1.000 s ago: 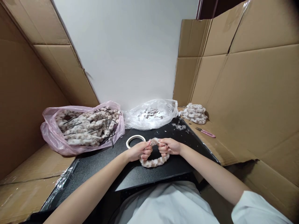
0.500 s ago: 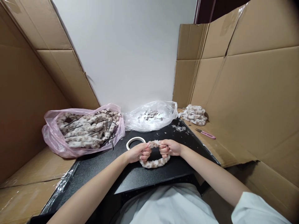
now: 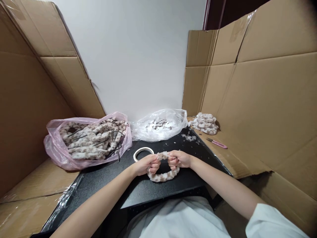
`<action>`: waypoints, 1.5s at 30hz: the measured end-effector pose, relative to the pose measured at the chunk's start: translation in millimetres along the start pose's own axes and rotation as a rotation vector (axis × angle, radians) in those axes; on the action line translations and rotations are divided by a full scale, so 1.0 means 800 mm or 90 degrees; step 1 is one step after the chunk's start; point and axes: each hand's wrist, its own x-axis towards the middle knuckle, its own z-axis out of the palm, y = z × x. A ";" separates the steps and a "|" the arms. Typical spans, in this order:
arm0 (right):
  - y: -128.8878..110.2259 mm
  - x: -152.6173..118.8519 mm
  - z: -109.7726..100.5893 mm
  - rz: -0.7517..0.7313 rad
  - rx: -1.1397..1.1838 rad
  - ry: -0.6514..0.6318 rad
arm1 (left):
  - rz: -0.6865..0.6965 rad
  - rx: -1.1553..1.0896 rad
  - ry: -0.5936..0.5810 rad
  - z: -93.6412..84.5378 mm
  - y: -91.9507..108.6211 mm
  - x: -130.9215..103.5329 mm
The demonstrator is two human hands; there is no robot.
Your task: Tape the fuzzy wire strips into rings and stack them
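A fluffy white-and-brown headband point(image 3: 163, 176), formed as a ring, is held just above the black table. My left hand point(image 3: 148, 164) wraps its fingers round the ring's left side, and my right hand point(image 3: 178, 159) grips the right side. A short furry stretch shows between the two hands at the top, while the lower curve hangs toward me. Just behind my left hand lies a roll of white tape point(image 3: 135, 154). My curled fingers hide parts of the ring.
At the left, a pink plastic bag point(image 3: 51, 135) holds many furry strips with black cords. A clear bag point(image 3: 146, 134) with small scraps lies at the back. On cardboard at the right are a stack of furry rings point(image 3: 205, 124) and a pink cutter point(image 3: 219, 144). Cardboard walls point(image 3: 267, 96) flank the table point(image 3: 99, 188).
Both hands keep their grip on the furry ring, with almost no movement. The whole view has shifted slightly.
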 end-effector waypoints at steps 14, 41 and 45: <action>0.000 -0.001 0.007 -0.038 -0.047 0.026 | 0.014 0.008 0.049 0.002 -0.003 0.003; -0.003 0.000 0.001 0.015 -0.020 0.038 | 0.005 -0.121 0.017 0.001 -0.003 0.002; -0.005 0.004 0.003 0.018 -0.043 0.050 | 0.043 -0.097 0.037 0.002 -0.006 0.004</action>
